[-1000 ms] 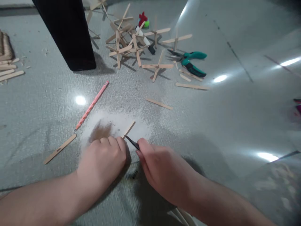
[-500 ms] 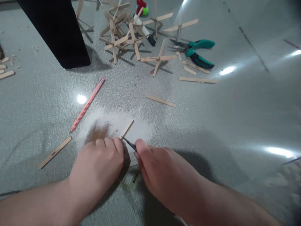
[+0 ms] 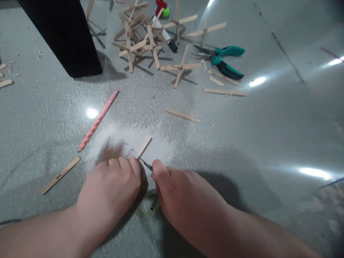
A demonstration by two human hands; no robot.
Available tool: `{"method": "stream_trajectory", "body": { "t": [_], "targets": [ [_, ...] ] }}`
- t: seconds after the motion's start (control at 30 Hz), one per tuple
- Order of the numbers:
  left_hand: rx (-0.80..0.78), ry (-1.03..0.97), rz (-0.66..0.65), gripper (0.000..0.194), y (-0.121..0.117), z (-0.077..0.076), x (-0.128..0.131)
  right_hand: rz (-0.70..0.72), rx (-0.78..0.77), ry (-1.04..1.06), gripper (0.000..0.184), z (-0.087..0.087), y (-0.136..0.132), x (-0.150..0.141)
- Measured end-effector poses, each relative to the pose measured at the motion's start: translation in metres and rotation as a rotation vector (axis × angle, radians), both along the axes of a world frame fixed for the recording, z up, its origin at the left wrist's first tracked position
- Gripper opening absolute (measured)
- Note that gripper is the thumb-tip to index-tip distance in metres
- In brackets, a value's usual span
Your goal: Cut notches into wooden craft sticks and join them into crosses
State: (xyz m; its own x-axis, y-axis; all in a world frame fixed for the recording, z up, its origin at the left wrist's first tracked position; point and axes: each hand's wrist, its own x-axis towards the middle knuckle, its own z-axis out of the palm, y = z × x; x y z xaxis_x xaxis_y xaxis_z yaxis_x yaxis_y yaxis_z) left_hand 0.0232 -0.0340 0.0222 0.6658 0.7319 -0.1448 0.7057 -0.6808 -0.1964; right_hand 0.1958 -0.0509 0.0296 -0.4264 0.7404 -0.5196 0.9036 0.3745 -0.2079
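Note:
My left hand [image 3: 110, 191] is closed and presses down on a wooden craft stick [image 3: 145, 147], whose far end sticks out past the knuckles. In my right hand [image 3: 185, 197] is a thin, dark, pointed knife [image 3: 146, 165]; its handle is hidden by the fingers. The tip touches the stick close to my left index finger. Beneath both lies a whitish worn patch [image 3: 161, 138] on the table, with a brown mark. Left of my left hand rests another craft stick [image 3: 67, 169] with a small slot at its middle.
A pink pencil [image 3: 99, 120] lies beyond my left hand, near a black upright object [image 3: 67, 43]. Farther back are crossed craft sticks [image 3: 130, 46], a white tube [image 3: 168, 37] with a black cap and teal-handled pliers [image 3: 228, 52]. Single loose sticks [image 3: 184, 115] lie nearer.
The knife tip has shifted very slightly at the stick, with my right hand a little further left. The whole view has drifted slightly; the other things lie as before.

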Motion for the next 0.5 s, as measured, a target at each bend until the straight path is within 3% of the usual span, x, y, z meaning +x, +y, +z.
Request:
{"method": "stream_trajectory", "body": {
  "t": [0.33,0.5],
  "targets": [
    [-0.129,0.027,0.045,0.025,0.001,0.002,0.002,-0.061,-0.136,-0.106,0.040,0.007,0.008,-0.011],
    [-0.031,-0.066,0.019,0.024,0.001,-0.002,0.000,-0.125,-0.019,-0.041,0.027,0.000,0.002,-0.014]
  ]
}}
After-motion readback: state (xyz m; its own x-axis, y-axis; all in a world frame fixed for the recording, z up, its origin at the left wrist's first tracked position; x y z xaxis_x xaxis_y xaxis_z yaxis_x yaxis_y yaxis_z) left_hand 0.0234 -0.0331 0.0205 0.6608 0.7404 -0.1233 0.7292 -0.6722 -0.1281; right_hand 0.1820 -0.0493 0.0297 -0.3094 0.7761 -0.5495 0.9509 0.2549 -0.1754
